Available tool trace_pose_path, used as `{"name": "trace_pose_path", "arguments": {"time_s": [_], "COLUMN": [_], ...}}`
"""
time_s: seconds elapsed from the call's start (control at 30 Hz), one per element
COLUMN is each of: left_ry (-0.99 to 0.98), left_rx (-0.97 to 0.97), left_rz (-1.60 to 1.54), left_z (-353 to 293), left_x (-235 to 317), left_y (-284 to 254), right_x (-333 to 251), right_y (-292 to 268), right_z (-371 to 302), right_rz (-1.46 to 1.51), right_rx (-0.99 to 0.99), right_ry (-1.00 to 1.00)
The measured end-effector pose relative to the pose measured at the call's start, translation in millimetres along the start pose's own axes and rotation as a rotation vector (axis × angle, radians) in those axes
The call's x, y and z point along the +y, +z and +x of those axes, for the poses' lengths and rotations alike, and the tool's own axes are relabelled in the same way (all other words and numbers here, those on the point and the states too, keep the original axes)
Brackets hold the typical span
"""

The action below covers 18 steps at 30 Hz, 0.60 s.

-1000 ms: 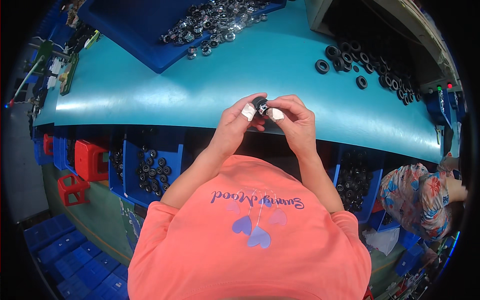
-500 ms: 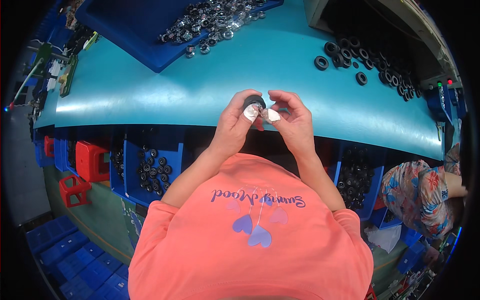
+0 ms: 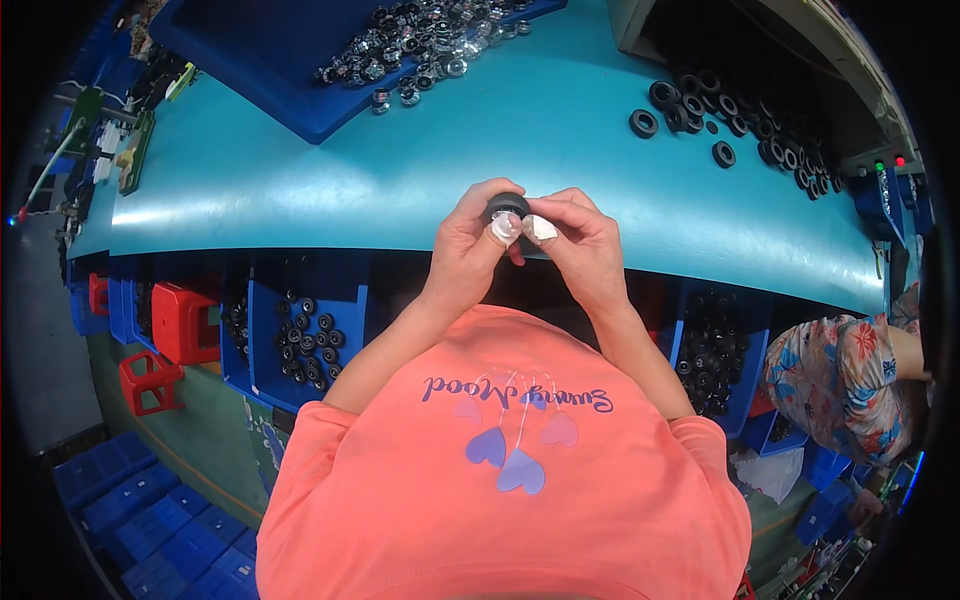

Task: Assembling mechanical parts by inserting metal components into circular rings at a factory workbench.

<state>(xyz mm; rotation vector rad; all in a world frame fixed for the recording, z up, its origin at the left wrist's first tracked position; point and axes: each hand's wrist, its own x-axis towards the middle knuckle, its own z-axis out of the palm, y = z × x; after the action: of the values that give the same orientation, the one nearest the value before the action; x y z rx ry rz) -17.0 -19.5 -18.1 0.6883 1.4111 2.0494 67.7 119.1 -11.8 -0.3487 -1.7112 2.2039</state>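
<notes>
Over the front edge of the table, my left hand (image 3: 465, 245) is closed round a black tyre-like ring (image 3: 508, 203), its thumb wrapped in white tape. My right hand (image 3: 590, 250), thumb also taped, pinches at the ring's right side, fingertips pressed against it. Something shiny and clear shows by the thumbs, mostly covered, so I cannot tell its shape. Several loose black rings (image 3: 690, 105) lie at the far right of the table. Small shiny clear-and-dark round parts (image 3: 430, 45) are heaped at the far side.
The heap lies partly on a blue tray (image 3: 270, 80) on the turquoise tabletop (image 3: 380, 180). Under the table, blue bins (image 3: 262, 330) hold black wheel-like parts. Red stools (image 3: 182, 322) stand at left. A person in patterned clothing (image 3: 835, 390) sits at right.
My right fingers have closed in from a raised, spread position onto the black ring. The left hand keeps its hold in nearly the same place.
</notes>
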Motion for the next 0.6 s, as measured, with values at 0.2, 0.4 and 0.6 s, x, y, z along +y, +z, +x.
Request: {"name": "trace_pose_path", "arguments": {"time_s": [0.2, 0.4, 0.6], "left_ry": [0.033, -0.100, -0.051], "left_rx": [0.111, 0.076, -0.059], "left_rz": [-0.008, -0.097, 0.064], "left_z": [-3, -1, 2], "left_x": [0, -6, 6], "left_y": [7, 0, -3], "right_x": [7, 3, 4], "right_y": [4, 7, 0], "right_z": [-4, -6, 1], "right_rz": [-0.250, -0.431, -0.126], "right_rx": [0.054, 0.120, 0.067], "right_ry": [-0.216, -0.243, -0.063]}}
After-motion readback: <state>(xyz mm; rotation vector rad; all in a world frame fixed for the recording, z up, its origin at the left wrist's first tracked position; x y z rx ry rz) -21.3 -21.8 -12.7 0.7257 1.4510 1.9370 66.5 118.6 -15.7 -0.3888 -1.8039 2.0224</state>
